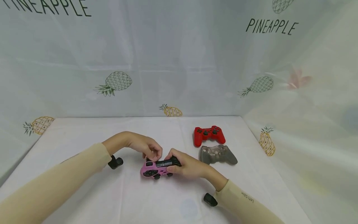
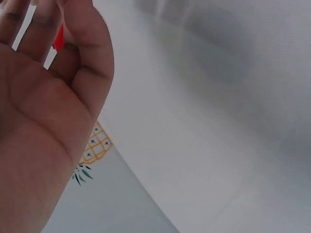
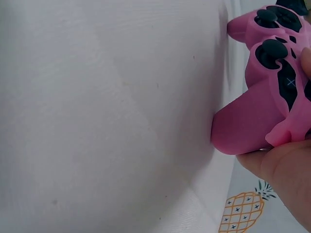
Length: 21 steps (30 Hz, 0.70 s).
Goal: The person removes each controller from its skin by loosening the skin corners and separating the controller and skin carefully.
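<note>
A black game controller with a pink cover [image 1: 147,173] is held just in front of me, its front edge tilted up. My right hand [image 1: 193,165] grips its right end, thumb on the face and fingers behind. The left hand [image 1: 146,147] bends down over the far left edge, its curled fingertips pinching there; the exact hold is partly hidden. Bare black casing shows along the far edge. In the right wrist view, the pink grip [image 3: 248,119] and thumbsticks stand beside the right hand [image 3: 286,179]. The left wrist view shows the left palm [image 2: 39,116], not the controller.
Behind the right hand lies a red controller [image 1: 198,138], with a grey-brown controller-shaped piece [image 1: 216,154] nearer me. A white cloth covers the table [image 1: 156,202]. Pineapple-print sheeting [image 1: 179,62] hangs behind and at the sides. Black wrist devices [image 1: 210,199] sit under both forearms.
</note>
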{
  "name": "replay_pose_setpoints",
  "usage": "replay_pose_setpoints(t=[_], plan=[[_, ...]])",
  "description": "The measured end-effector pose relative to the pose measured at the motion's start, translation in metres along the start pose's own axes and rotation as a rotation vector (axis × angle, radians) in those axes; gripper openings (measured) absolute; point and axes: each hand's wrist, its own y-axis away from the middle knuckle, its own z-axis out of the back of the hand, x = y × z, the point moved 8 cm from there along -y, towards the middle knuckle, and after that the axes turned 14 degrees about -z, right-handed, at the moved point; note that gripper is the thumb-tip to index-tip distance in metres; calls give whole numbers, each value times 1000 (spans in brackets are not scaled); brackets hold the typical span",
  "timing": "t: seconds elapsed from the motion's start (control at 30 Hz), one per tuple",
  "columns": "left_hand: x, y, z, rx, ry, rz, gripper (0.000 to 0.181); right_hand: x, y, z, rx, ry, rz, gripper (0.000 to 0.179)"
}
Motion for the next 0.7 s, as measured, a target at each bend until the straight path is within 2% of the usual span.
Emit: replay_pose_setpoints(t=[0.2,0.5,0.7], plan=[[4,1,0,-40,9,-18,11,-1,0,2,-2,8,-8,25],[16,-6,-6,3,114,-16,11,-1,1,-2,14,-45,-12,22],[14,-6,-8,27,119,-69,17,-1,1,-2,6,-34,-18,24]])
